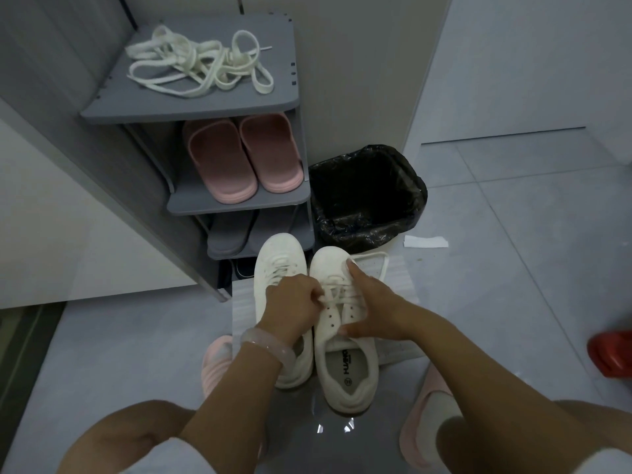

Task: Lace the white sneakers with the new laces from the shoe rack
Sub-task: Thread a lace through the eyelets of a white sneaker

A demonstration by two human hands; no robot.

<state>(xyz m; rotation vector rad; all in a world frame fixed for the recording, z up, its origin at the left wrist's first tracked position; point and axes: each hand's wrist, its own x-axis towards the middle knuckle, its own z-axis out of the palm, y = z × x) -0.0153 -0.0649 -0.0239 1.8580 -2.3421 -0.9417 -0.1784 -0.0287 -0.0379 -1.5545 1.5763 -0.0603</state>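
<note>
grey floor: left hand [294,299] pinches the right sneaker's [342,323] lace [337,292]; right hand [372,302] spread, steadying it

Two white sneakers [345,343] with a smooth, matt leather-like upper and flat woven cloth laces stand on a sheet of ribbed white foam [244,302], over glossy pale grey floor tiles [513,268] that reflect light. The shoe rack [191,107] looks like matt grey plastic board, with a tangle of flat off-white cloth laces [198,68] on top and soft matt pink rubbery slippers [242,159] below. Beside it, a bin carries a shiny, crinkled black plastic liner [369,196], and a translucent, glossy bangle [268,343] circles one wrist.
</note>
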